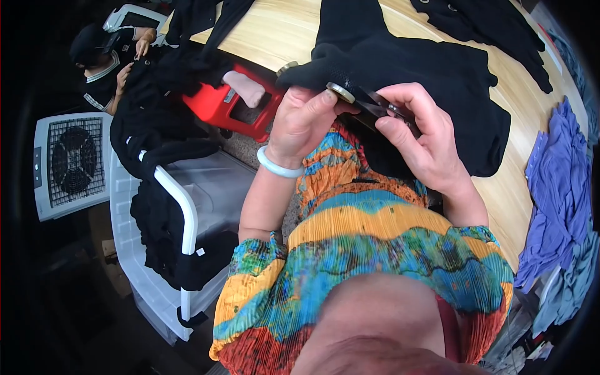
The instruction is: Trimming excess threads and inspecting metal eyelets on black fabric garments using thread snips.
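Note:
My left hand (304, 119) pinches the edge of a black garment (431, 75) right at a round metal button (340, 92). A pale bangle sits on that wrist. My right hand (420, 131) grips small dark scissors (384, 109) whose tips point at the button. The garment spreads from my hands across the wooden table (281, 28) toward the right. Both hands are held close together, just above my lap in front of a bright patterned dress.
A white plastic bin (181, 219) draped with black garments stands at my left. Behind it is a red stool (219, 100), a white fan unit (69, 162) and another person working on black cloth at the far left. Blue garments (562, 181) hang off the table's right edge.

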`<state>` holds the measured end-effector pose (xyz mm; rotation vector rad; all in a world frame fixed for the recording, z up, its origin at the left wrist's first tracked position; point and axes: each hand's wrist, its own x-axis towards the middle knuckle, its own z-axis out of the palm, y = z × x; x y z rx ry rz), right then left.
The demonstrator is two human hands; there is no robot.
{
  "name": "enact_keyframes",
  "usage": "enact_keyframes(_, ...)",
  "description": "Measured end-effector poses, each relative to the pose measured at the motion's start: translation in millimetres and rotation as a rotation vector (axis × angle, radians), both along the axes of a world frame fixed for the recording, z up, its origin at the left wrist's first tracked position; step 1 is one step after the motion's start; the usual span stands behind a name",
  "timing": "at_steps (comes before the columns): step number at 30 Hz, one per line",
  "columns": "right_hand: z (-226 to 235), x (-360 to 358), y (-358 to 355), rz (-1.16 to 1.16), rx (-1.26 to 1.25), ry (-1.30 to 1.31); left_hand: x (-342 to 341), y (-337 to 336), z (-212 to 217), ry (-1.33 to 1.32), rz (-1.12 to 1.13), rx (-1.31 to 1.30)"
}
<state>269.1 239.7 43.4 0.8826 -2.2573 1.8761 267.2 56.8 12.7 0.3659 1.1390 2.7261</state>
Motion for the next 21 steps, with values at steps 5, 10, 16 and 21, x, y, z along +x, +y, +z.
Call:
enact_keyframes(5, -1.5, -1.9, 0.1, -0.006, 0.012, -0.018, 0.0, 0.0, -0.8, 0.067, -0.005, -0.017)
enact_keyframes(10, -4.1, -3.6, -4.8, -0.066, 0.032, 0.067, 1.7, 1.8, -1.0, 0.048, -0.015, -0.015)
enact_keyframes(16, -3.1, -5.6, -9.5, -0.077, 0.049, 0.076, 1.1, 0.8, -4.0, 0.013, -0.003, -0.032)
enact_keyframes(21, -3.9, -9.7, -12.4, -0.083, 0.054, 0.133, -0.2, -0.8, -5.9, 0.014, -0.022, -0.056)
